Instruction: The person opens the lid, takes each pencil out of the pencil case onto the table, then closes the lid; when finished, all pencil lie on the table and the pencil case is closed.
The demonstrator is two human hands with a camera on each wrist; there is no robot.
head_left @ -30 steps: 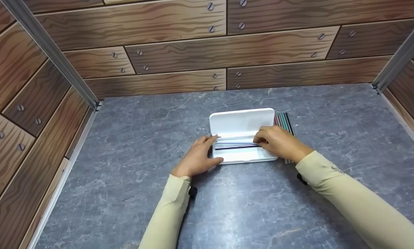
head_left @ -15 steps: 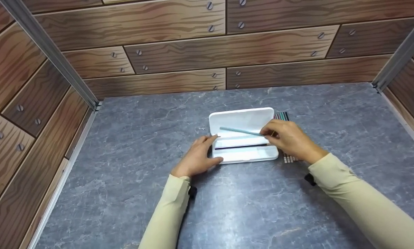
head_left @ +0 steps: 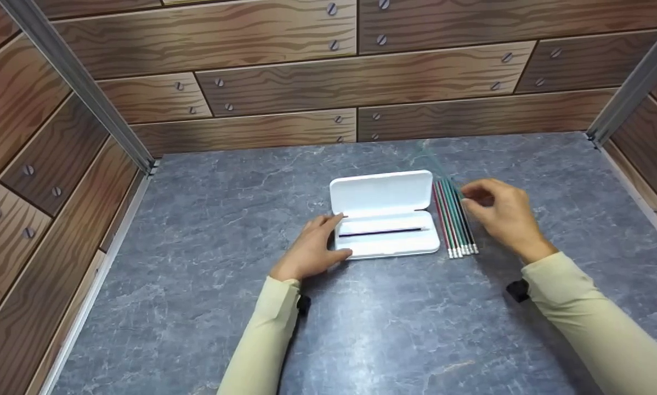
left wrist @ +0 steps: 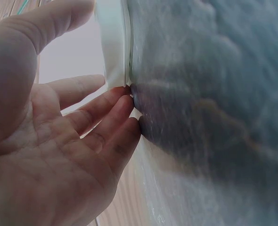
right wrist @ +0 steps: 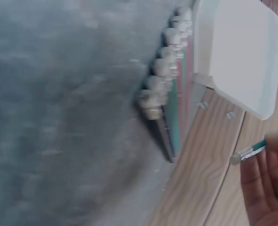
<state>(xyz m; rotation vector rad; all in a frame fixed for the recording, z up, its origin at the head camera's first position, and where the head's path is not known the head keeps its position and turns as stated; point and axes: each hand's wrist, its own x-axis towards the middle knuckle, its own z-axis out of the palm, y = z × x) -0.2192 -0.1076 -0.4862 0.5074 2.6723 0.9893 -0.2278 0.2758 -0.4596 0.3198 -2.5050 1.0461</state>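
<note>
One white case lies open, with one dark pencil inside. About seven pencils lie in a row beside it; one teal pencil is held.

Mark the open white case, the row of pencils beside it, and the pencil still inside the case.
white case (head_left: pixel 383 192), head view, on the raised lid.
row of pencils (head_left: pixel 453 222), head view, mid-length of the row on the table.
dark pencil (head_left: pixel 380 232), head view, middle of its shaft in the case's tray.

White case; red, green pencils; grey marbled tabletop.
</note>
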